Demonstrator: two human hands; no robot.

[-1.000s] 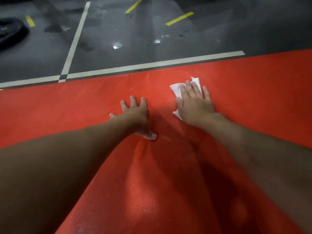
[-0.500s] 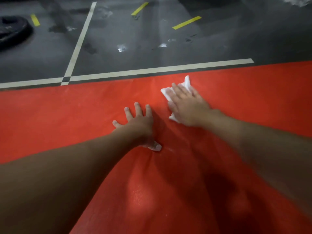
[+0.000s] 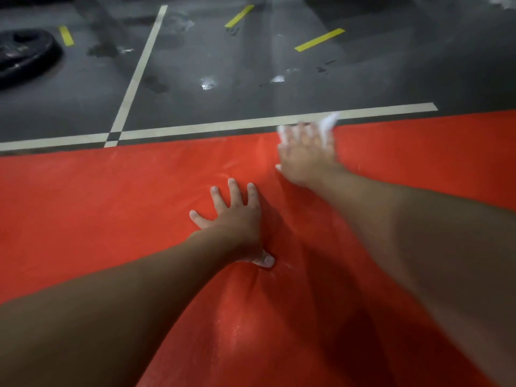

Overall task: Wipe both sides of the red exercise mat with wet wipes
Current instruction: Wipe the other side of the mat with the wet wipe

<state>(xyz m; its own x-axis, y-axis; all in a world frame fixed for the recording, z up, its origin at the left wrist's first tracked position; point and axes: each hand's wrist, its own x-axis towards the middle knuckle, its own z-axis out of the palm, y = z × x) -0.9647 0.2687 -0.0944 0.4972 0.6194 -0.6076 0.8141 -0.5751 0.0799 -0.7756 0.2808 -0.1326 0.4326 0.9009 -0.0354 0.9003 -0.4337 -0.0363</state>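
Grey floor [image 3: 251,51] | red mat [image 3: 83,205] — spanning left-right | right hand [image 3: 307,155] presses wipe [image 3: 328,122]

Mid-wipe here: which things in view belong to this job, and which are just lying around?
For the job: red mat; white wipe under the right hand, at the mat's far edge; left hand pressed flat on the mat; white scrap under its heel, perhaps another wipe.
Lying about: black disc, white lines and yellow tape strips on the grey floor.
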